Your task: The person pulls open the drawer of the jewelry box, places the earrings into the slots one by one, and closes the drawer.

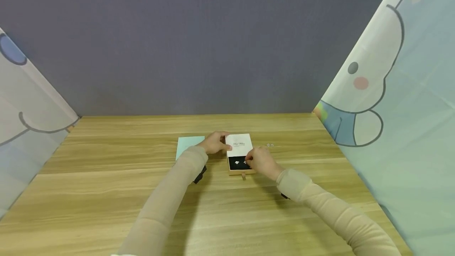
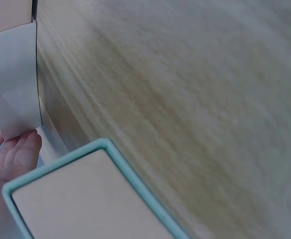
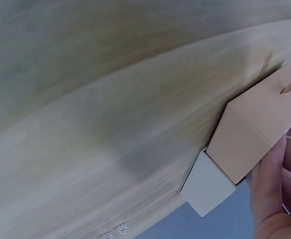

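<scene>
On the wooden table (image 1: 106, 192), centre: one small drawer-style jewellery box (image 1: 239, 145), white sleeve, tan drawer (image 1: 241, 172) slid partly out toward the person, black insert showing two small sparkly earrings (image 1: 241, 162). Left hand (image 1: 215, 142) grips the sleeve's left side, fingers curled against it. Right hand (image 1: 261, 162) rests at the drawer's right edge, fingertips bent over the insert; whether it pinches an earring cannot be told. Pale teal card (image 1: 188, 145) lies flat just left of the box; two tiny clear earring backs (image 1: 270, 145) lie near on the right. Risks, judged: an earring could slip from the fingertips and roll off; the loose backs could be brushed away by the sleeve cuff; the drawer could slide fully out if pulled unsteadied.
</scene>
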Tool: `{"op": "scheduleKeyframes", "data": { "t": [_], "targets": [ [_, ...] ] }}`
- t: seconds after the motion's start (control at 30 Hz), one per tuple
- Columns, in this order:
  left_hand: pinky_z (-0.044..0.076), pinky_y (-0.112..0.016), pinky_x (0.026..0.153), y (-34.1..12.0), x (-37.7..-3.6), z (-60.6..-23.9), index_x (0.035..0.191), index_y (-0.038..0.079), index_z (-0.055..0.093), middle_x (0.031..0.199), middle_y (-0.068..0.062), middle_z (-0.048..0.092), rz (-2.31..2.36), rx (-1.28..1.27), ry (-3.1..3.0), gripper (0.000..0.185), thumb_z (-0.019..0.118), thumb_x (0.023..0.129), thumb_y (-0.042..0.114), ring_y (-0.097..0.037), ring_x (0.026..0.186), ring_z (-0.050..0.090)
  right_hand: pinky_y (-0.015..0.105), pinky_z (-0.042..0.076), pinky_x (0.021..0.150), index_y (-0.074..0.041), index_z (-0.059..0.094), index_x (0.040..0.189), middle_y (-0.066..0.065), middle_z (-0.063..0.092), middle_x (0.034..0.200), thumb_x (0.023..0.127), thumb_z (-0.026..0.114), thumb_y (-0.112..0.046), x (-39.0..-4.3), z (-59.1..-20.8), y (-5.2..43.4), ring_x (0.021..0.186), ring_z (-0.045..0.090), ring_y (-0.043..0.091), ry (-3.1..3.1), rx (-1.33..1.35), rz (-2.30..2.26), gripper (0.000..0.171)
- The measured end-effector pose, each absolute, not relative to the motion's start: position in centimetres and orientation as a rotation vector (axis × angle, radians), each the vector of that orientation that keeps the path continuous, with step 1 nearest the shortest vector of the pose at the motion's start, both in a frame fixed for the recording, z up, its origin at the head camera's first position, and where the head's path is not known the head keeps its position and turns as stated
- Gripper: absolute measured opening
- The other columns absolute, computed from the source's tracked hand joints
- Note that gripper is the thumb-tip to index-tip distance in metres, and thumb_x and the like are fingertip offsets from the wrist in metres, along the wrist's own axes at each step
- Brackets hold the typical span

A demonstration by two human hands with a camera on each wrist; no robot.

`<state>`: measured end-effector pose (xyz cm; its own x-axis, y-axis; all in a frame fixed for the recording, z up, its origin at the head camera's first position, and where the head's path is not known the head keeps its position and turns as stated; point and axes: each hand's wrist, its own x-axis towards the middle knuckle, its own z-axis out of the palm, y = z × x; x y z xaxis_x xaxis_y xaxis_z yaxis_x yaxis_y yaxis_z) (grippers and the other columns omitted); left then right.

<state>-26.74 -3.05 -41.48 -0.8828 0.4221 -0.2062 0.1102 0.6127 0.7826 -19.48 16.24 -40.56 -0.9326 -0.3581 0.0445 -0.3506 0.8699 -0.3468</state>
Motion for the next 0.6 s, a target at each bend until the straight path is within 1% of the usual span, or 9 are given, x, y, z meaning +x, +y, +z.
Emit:
{"op": "scheduleKeyframes", "data": {
  "t": [0.2,0.3,0.4,0.6],
  "targets": [
    [0.039,-0.040,0.103,-3.0,-26.6,-41.4,0.141,0.005,0.036,0.137,-0.012,0.045,1.146,0.417,2.476,0.068,0.069,0.083,0.021,-0.026,0.125,0.043,0.022,0.050,0.059,-0.006,0.074,0.079,0.006,0.069,0.079,0.077,0.072,-0.008,-19.4,-40.7,16.4,0.062,0.057,0.008,3.005,-0.547,-0.636,0.004],
    [0.039,-0.040,0.103,-3.0,-26.5,-41.6,0.140,0.005,0.037,0.136,-0.012,0.046,1.140,0.418,2.481,0.068,0.069,0.083,0.021,-0.026,0.124,0.044,0.018,0.047,0.051,-0.003,0.073,0.081,0.008,0.068,0.081,0.078,0.071,-0.005,-19.1,-41.0,16.6,0.057,0.055,0.006,2.955,-0.499,-0.805,0.005],
    [0.039,-0.040,0.102,-2.9,-26.6,-41.7,0.141,0.006,0.036,0.136,-0.011,0.046,1.140,0.425,2.475,0.067,0.068,0.083,0.022,-0.026,0.124,0.044,0.017,0.047,0.047,0.000,0.072,0.082,0.009,0.068,0.077,0.079,0.069,-0.001,-18.9,-41.2,17.0,0.053,0.057,0.006,2.882,-0.417,-1.041,0.005],
    [0.041,-0.039,0.099,-2.9,-26.7,-41.2,0.141,0.006,0.036,0.130,-0.011,0.050,1.149,0.412,2.474,0.067,0.068,0.084,0.021,-0.024,0.117,0.047,0.024,0.055,0.054,0.004,0.070,0.084,0.013,0.069,0.074,0.079,0.068,0.000,-18.8,-41.0,17.3,0.059,0.065,0.015,2.703,-0.250,-1.386,0.006]
  ]
}}
